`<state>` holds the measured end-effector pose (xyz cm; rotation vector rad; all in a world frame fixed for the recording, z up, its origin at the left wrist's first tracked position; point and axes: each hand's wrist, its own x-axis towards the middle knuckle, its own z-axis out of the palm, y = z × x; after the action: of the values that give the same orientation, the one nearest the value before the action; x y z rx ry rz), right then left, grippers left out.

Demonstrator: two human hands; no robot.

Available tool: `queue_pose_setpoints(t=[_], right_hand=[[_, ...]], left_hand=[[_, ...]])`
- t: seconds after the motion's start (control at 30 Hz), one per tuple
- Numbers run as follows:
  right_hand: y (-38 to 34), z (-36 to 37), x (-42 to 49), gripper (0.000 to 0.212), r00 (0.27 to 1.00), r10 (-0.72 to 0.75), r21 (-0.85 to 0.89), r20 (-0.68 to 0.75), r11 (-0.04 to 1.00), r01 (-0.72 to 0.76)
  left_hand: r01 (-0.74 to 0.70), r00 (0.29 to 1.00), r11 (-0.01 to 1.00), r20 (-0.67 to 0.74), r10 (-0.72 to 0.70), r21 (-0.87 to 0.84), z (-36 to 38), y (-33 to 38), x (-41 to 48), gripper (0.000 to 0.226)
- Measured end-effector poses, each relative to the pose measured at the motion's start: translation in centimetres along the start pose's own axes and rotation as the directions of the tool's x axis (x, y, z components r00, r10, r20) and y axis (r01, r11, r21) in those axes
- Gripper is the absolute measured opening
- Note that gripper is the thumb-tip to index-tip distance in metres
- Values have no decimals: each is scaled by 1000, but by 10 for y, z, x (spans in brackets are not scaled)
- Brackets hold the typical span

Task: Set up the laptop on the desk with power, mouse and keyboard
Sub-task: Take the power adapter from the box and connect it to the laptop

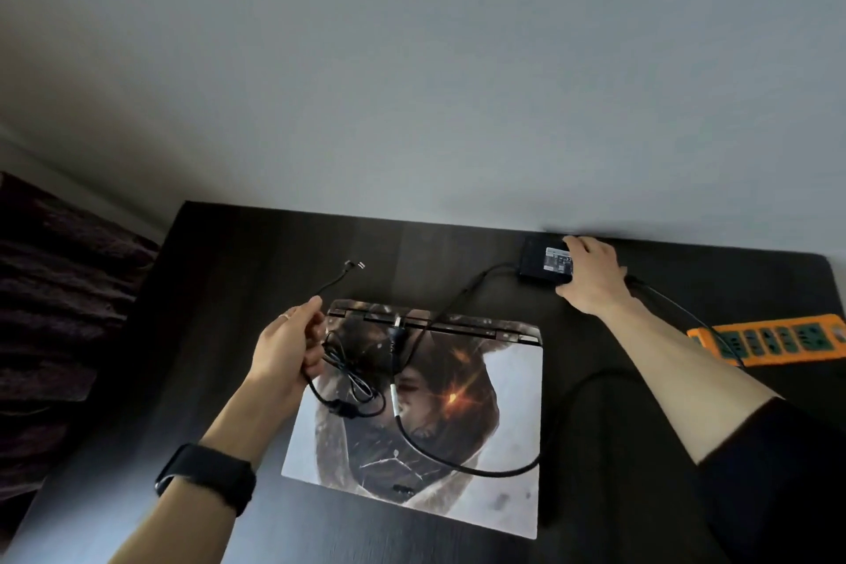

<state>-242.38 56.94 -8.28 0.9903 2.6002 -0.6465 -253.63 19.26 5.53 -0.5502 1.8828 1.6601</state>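
A closed laptop (499, 421) with a printed picture on its lid lies in the middle of the dark desk (219, 270). My left hand (288, 343) is closed around a thin black charger cable (348, 376) above the lid's left edge; the cable's plug end (356, 264) sticks up beyond my fingers. More of this cable lies in loops on the lid. My right hand (590, 275) grips the black power brick (542, 263) at the desk's far right, by the wall. A thicker cord (462, 463) curves across the lid. No mouse or keyboard is in view.
An orange power strip (773, 339) with green sockets lies at the desk's right edge, a cord running over it. A dark fabric-covered piece of furniture (59, 298) stands left of the desk. A plain wall rises right behind the desk.
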Motion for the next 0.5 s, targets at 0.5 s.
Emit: queue_pose_setpoints(t=[0.5], right_hand=[[-33, 38, -30, 62, 947, 7, 71, -322, 997, 16]], left_hand=[[-41, 998, 997, 43, 39, 60, 13, 0, -4, 26]])
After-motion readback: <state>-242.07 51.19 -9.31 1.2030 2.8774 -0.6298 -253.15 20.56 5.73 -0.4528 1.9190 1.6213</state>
